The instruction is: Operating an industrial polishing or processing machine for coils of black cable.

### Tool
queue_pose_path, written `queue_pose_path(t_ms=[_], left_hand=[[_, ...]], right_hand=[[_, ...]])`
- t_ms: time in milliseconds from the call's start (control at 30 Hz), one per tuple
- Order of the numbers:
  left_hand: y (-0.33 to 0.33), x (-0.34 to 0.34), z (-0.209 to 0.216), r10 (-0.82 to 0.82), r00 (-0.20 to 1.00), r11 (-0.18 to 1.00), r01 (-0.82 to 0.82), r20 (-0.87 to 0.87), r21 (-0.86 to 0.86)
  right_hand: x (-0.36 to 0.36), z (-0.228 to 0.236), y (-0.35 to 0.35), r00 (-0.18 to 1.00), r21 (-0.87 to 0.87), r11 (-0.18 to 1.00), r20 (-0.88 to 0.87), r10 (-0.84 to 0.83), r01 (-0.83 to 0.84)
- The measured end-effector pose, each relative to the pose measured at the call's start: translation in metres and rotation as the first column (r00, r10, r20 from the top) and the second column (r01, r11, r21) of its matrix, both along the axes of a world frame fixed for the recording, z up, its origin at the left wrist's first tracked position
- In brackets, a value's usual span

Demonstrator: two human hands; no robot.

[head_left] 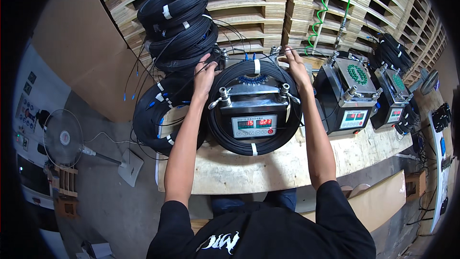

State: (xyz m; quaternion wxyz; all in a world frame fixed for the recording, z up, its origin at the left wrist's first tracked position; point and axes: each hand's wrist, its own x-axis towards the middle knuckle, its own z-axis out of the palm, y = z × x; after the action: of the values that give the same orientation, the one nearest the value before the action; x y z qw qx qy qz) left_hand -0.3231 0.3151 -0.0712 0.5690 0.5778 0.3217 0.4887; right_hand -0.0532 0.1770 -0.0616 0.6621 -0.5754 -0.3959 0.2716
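Note:
A large coil of black cable with white ties hangs around a metal polishing machine with a lit red display. Blue connectors ring the machine's top. Beside its far left corner is my left hand, its fingers bent in among black cables; what they grip is hidden. My right hand is at the far right corner, fingers stretched up next to a metal clamp knob. Two nearer clamp knobs stand on the front corners.
Stacked black cable coils rise at the back left, with another coil below them. Two similar machines stand to the right on the wooden table. Pallets are behind, a green coiled hose hanging there. A fan stands left.

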Motion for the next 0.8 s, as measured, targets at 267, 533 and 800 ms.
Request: queue_pose_path(t_ms=[267, 533, 800], left_hand=[[0.001, 0.0, 0.001, -0.2, 0.977, 0.98, 0.2, 0.076, -0.001], [0.006, 0.0, -0.003, 0.056, 0.983, 0.994, -0.038, -0.174, 0.102], [-0.005, 0.0, 0.004, -0.113, 0.993, 0.994, 0.113, 0.018, -0.001]], right_hand=[[0.003, -0.002, -0.001, 0.973, -0.124, 0.972, 0.146, -0.181, 0.2], [-0.002, 0.004, -0.004, 0.987, -0.032, 0.998, 0.157, -0.042, 0.048], [-0.001, -0.002, -0.001, 0.994, 0.041, 0.993, -0.034, -0.106, 0.107]])
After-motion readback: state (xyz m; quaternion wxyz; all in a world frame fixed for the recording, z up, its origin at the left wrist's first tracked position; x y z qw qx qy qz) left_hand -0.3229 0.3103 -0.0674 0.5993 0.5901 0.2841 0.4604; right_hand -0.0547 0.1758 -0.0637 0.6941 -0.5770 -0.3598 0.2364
